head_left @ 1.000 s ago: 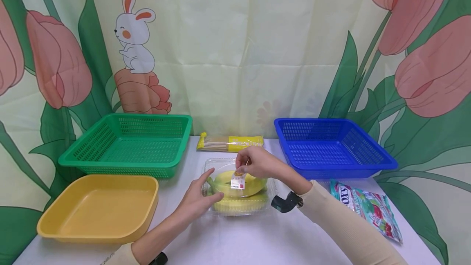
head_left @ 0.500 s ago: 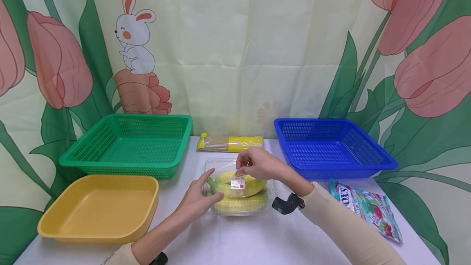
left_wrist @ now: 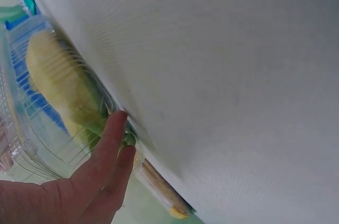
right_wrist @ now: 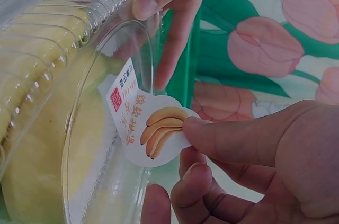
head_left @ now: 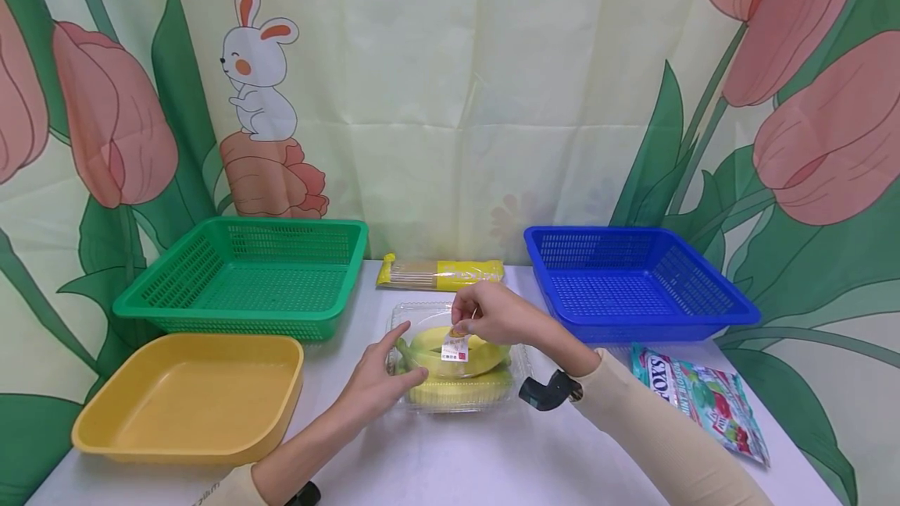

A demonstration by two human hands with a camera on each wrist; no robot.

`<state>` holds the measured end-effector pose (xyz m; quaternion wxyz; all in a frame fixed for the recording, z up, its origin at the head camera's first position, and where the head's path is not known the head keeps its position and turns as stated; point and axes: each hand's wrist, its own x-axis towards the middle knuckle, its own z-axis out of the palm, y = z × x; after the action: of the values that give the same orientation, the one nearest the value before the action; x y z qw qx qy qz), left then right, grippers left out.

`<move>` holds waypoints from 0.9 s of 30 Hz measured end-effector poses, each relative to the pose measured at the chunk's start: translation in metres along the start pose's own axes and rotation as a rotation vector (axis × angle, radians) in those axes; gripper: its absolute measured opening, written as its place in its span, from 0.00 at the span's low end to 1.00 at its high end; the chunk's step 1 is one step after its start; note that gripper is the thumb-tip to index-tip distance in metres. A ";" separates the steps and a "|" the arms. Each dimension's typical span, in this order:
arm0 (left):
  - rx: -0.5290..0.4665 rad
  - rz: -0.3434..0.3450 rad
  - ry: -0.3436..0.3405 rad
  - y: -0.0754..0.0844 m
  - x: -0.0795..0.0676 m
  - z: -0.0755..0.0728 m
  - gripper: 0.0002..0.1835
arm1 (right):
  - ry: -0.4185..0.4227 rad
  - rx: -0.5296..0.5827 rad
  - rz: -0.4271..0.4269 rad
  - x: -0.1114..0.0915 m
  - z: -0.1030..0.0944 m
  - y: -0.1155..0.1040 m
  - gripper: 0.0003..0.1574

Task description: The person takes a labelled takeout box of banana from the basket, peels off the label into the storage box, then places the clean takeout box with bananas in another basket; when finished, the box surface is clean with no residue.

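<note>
pinching the edge of a paper label (right_wrist: 159, 138) between thumb and finger, the right hand (head_left: 498, 312) holds its banana-printed end tilted up off the lid of a clear plastic box (head_left: 521, 369). the label's printed lower end lies against the lid; how much is stuck cannot be told. the left hand (head_left: 373, 385) braces the box's left side, fingers straight and spread, thumb touching the near left part, not wrapped around it. bananas (head_left: 460, 392) show through the plastic.

the box sits at the middle of the white table (head_left: 450, 459), whose surface runs on from its near edge toward the viewer. on the far side, a narrow strip of tabletop separates it from a yellow noodle pack (head_left: 439, 274), which lies near the curtain (head_left: 415, 69). a green basket (head_left: 281, 283) stands far left, a blue basket (head_left: 608, 287) far right, the right forearm passing before its near left corner. left of the box, past a stretch of tabletop, a yellow tray (head_left: 190, 397) stands just beside the green basket. a candy bag (head_left: 706, 400) lies near the table's right edge.
</note>
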<state>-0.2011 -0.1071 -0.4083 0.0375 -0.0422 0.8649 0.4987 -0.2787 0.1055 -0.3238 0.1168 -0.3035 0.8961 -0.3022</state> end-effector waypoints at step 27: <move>0.015 -0.013 0.007 0.001 0.000 0.001 0.45 | -0.012 -0.027 0.014 -0.003 -0.002 -0.003 0.07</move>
<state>-0.2011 -0.1062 -0.4082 0.0378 -0.0493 0.8686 0.4916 -0.2760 0.1066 -0.3207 0.1201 -0.3004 0.9015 -0.2875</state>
